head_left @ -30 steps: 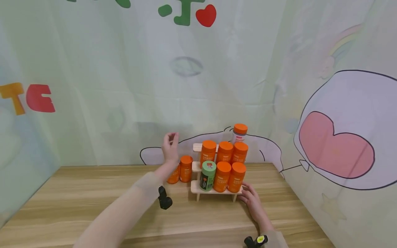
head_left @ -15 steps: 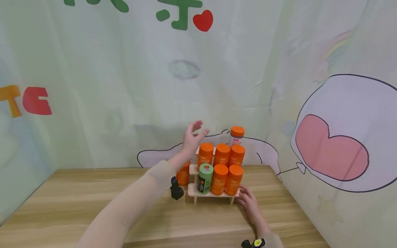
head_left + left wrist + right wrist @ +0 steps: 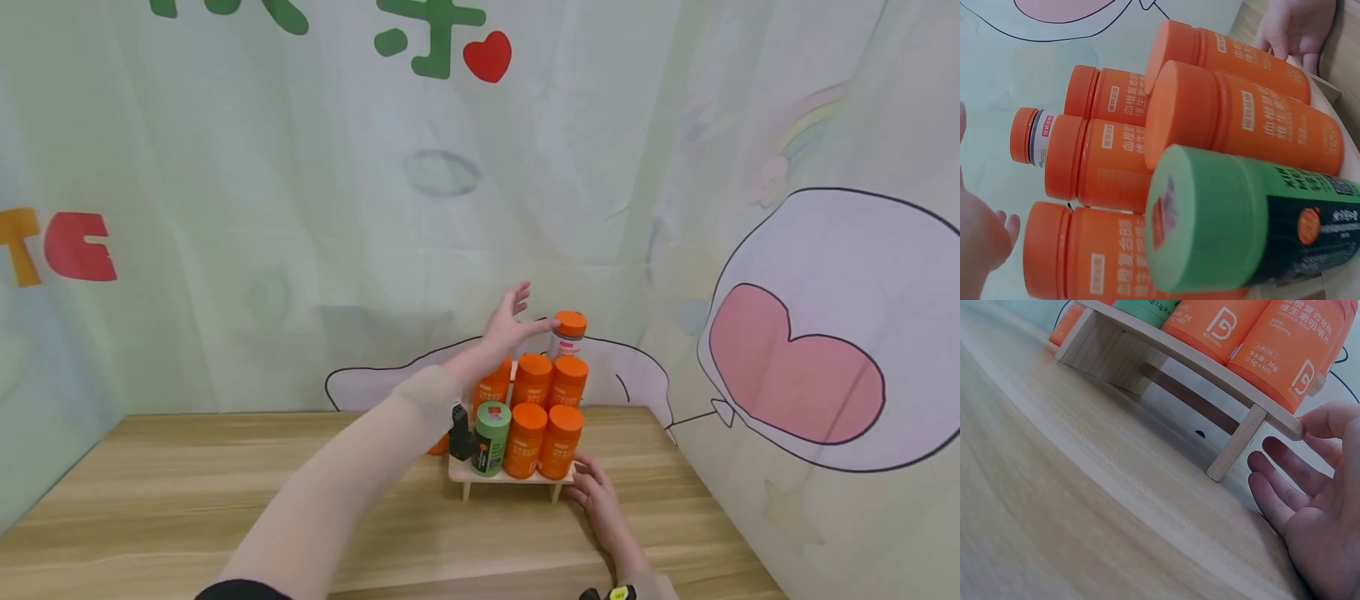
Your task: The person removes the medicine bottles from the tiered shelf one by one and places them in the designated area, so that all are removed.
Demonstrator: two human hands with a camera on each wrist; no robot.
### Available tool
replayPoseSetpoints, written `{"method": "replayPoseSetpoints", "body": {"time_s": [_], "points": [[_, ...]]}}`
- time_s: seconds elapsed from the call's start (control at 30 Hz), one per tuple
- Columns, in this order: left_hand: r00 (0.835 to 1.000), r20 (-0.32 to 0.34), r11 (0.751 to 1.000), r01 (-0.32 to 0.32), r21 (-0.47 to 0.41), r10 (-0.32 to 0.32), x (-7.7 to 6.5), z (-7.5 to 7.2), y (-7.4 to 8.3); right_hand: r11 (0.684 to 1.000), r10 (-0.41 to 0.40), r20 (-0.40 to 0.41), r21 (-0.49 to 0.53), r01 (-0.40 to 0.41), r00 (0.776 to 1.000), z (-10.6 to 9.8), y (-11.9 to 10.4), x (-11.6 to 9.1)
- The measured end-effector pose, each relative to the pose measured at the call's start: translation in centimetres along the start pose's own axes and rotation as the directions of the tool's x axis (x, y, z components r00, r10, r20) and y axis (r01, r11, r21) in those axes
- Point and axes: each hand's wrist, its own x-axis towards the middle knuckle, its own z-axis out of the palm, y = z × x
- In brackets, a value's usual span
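A three-tier wooden display rack [image 3: 513,480] bears several orange jars [image 3: 527,442] and a green jar [image 3: 491,440] at the lower left. On its top tier stands a white bottle with an orange cap [image 3: 567,335]. My left hand [image 3: 507,330] reaches over the rack with fingers spread, thumb close to that cap; the left wrist view shows a gap between hand and white bottle [image 3: 1039,137]. At the rack's right end, my right hand [image 3: 1325,506] pinches the corner of the lowest board between thumb and forefinger, its other fingers beneath.
The rack stands on a wood-grain table [image 3: 225,500] near a printed curtain [image 3: 300,208] at the back. Another orange jar [image 3: 439,447] beside the rack's left end is mostly hidden by my left arm. A wrist camera [image 3: 462,435] hangs close to the green jar.
My left hand has moved right, from above the jars left of the rack to beside the white bottle, and its fingers have spread. The right hand keeps its place at the rack.
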Motion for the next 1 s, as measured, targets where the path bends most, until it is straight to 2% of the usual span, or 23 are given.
{"method": "replayPoseSetpoints", "body": {"time_s": [0.13, 0.23, 0.47, 0.73, 0.83, 1.0], "points": [[0.996, 0.075, 0.998, 0.048, 0.032, -0.05, 0.8, 1.0, 0.4, 0.994, 0.104, -0.076, -0.032, -0.107, 0.992, 0.4, -0.5, 0.1], [0.988, 0.123, 0.995, 0.084, 0.055, -0.09, 1.2, 1.8, 0.8, 0.991, 0.13, -0.089, -0.017, -0.132, 0.987, 0.6, -1.0, 0.0], [0.978, 0.156, 0.988, 0.127, 0.083, -0.139, 1.5, 3.2, 1.1, 0.992, 0.125, -0.085, -0.008, -0.126, 0.989, 0.7, -1.3, -0.2], [0.968, 0.152, 0.979, 0.191, 0.066, -0.199, 2.0, 3.6, 1.1, 0.99, 0.138, -0.089, -0.011, -0.14, 0.986, 1.3, -1.7, -0.6], [0.968, 0.157, 0.977, 0.18, 0.116, -0.196, 2.0, 3.8, 0.9, 0.99, 0.139, -0.084, -0.004, -0.14, 0.987, 1.3, -1.8, -0.9], [0.96, 0.205, 0.974, 0.162, 0.159, -0.193, 1.7, 4.2, 1.0, 0.99, 0.141, -0.096, -0.003, -0.142, 0.985, 1.1, -2.1, -1.1]]}}
